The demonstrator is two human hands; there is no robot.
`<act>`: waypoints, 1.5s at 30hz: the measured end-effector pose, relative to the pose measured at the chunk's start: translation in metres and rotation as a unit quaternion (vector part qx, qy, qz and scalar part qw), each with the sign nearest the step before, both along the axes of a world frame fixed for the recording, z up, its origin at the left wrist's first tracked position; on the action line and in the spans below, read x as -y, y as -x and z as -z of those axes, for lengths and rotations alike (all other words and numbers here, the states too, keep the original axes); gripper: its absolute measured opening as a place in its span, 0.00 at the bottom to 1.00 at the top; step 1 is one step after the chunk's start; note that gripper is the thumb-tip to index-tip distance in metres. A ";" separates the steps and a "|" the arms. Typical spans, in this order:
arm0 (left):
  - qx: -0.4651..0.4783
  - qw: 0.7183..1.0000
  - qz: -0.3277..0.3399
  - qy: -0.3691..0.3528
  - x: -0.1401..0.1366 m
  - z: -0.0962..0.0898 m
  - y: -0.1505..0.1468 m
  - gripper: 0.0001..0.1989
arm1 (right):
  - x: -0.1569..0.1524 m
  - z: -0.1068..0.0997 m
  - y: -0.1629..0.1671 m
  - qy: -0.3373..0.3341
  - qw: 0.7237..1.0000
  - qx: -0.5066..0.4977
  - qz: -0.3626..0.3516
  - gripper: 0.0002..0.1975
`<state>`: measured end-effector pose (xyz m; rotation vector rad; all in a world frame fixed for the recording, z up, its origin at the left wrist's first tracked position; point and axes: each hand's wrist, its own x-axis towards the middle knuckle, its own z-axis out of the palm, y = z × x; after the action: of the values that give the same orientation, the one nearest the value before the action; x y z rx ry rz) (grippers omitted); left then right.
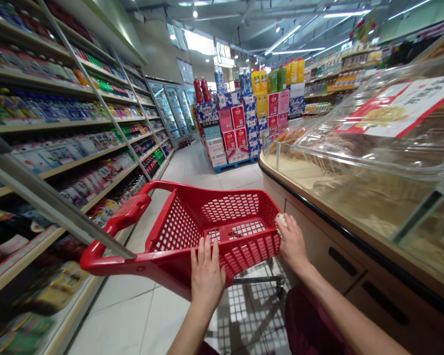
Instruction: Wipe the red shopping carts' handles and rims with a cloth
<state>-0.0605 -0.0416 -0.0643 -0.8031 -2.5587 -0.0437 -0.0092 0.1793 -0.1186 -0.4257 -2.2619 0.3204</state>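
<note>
A red plastic shopping cart [185, 266] stands sideways in front of me, its handle to the left and its basket showing nothing inside. My left hand [207, 273] rests against the near side of the basket, fingers straight and touching the top rim. At the right end of the basket, my right hand [293, 244] is closed on a crumpled whitish cloth [280, 222], pressed to the rim. Most of the cloth is hidden under the fingers, so its exact kind is hard to make out.
Shelves of bottled drinks [59, 118] line the left side. A glass-edged display counter [318, 217] with clear plastic food boxes [392, 113] stands close on the right. Ahead, stacked drink cartons [237, 133] sit on a blue pallet [237, 164]. A cart wheel [279, 291] shows below.
</note>
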 end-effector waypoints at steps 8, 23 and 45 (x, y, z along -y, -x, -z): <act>-0.013 1.000 0.004 0.006 0.000 0.002 -0.001 0.31 | 0.026 -0.007 0.000 -0.056 0.992 0.008 -0.112 0.27; -0.007 1.000 -0.003 0.009 0.001 0.003 -0.002 0.32 | 0.041 -0.014 0.004 0.007 0.999 0.001 -0.050 0.27; -0.014 1.000 0.007 -0.010 0.001 0.007 -0.005 0.32 | 0.031 -0.009 -0.003 0.009 1.000 -0.006 -0.027 0.26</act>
<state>-0.0555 -0.0422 -0.0711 -0.8086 -2.5224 -0.0608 -0.0064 0.1480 -0.1093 -0.3724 -2.2638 0.3694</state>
